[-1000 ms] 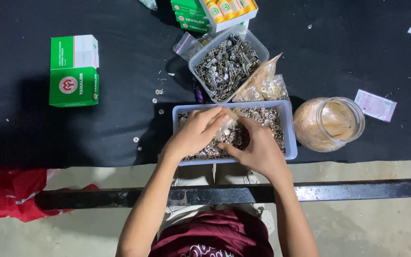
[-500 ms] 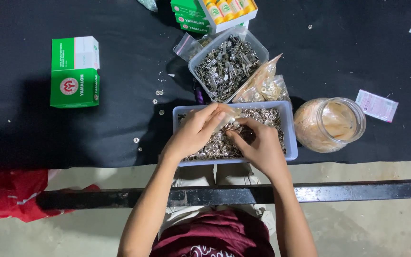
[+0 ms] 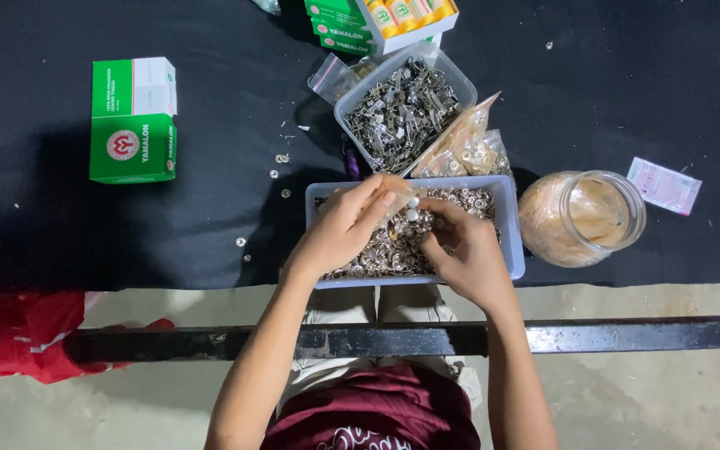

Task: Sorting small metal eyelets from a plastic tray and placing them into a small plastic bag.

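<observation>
At the table's near edge, rectangular tray (image 3: pixel 510 242) of small metal rings, long axis three to nine o'clock, left hand (image 3: pixel 339 233) pinching a small clear bag (image 3: pixel 395 200), right hand (image 3: pixel 464 254) fingers closed on a ring (image 3: pixel 412 214), glass jar (image 3: pixel 581 218) at three o'clock.

Left hand (image 3: pixel 347 229) and right hand (image 3: pixel 468 258) hide part of tray (image 3: pixel 512 242) contents; small metal pcs too tiny to ID.

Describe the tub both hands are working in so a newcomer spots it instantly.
On the black table, look at the near edge, left of the glass jar. The pale blue tub there holds small silver rings, unlike the clear tub of longer metal clips behind it.
</observation>
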